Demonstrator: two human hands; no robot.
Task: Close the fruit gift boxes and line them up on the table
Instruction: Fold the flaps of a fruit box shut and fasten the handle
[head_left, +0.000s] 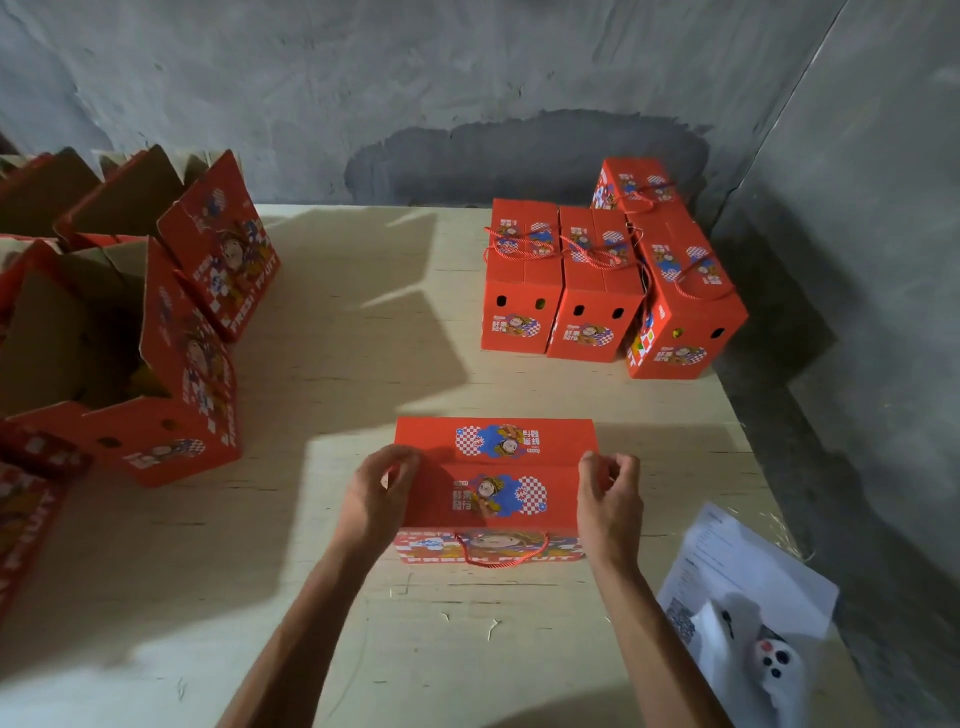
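Observation:
A red fruit gift box (493, 483) lies in front of me on the pale table (363, 322), its two top flaps folded down flat and a red rope handle (501, 555) hanging on its near side. My left hand (376, 499) has its fingers curled at the box's left end. My right hand (610, 493) pinches the right end. Several closed red boxes (561, 291) stand side by side at the far right, with one more (636, 184) behind them. Open boxes (130, 364) with raised flaps stand at the left.
A printed sheet of paper (727, 566) and a white plastic bag holding a small white device (774, 665) lie at the near right corner. A grey concrete wall (467, 93) runs behind and to the right of the table.

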